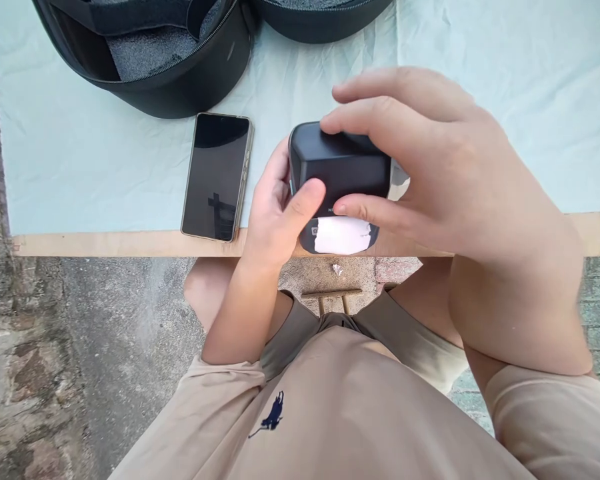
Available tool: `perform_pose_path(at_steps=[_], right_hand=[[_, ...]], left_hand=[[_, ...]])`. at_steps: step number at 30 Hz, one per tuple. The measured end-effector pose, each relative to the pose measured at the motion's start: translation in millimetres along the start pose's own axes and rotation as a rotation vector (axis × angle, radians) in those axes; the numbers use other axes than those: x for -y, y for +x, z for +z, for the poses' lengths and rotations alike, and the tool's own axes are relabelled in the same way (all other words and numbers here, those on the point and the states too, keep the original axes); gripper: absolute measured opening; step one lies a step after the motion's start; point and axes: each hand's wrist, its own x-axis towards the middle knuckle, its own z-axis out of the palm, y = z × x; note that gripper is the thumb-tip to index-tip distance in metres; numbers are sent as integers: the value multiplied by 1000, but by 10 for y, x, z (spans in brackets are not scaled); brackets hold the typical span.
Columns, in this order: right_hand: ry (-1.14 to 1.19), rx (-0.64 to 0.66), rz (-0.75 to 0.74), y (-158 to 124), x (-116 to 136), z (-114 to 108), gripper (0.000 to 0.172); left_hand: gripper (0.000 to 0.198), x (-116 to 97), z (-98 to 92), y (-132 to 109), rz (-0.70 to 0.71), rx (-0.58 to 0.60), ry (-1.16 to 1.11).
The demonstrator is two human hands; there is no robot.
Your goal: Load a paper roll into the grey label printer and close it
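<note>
A pale blue cloth-covered bench (430, 100) carried an open black round padded case (180, 73) beyond the left hand (275, 213), with a black smartphone (217, 175) just left of it. At its near edge both hands pinched a rounded black plastic box with a white label (343, 170), the right hand (440, 167) from above. It looked mid-handling, and turning it called for a firm two-sided grip.

wooden table (130, 245) | pale cloth (480, 100) (creased) | phone (217, 175) | open black case (180, 80)
</note>
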Motion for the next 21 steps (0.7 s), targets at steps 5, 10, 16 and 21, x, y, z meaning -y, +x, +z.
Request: perform_pose_path(at_steps=[5,10,16,21], right_hand=[[102,26,-31,-46,-12,-9,45],[84,8,-16,-87,-11,-17,48],[41,34,18,-86,-11,-7,59],[45,66,35,-88,-18,-6,65]], left_hand=[[32,-38,4,-12,-47,17,-189],[19,50,-77,7,-67,-16,-237],[20,19,-89,39,-113,2,-302],[28,-68,-47,22,-191,3,-411]])
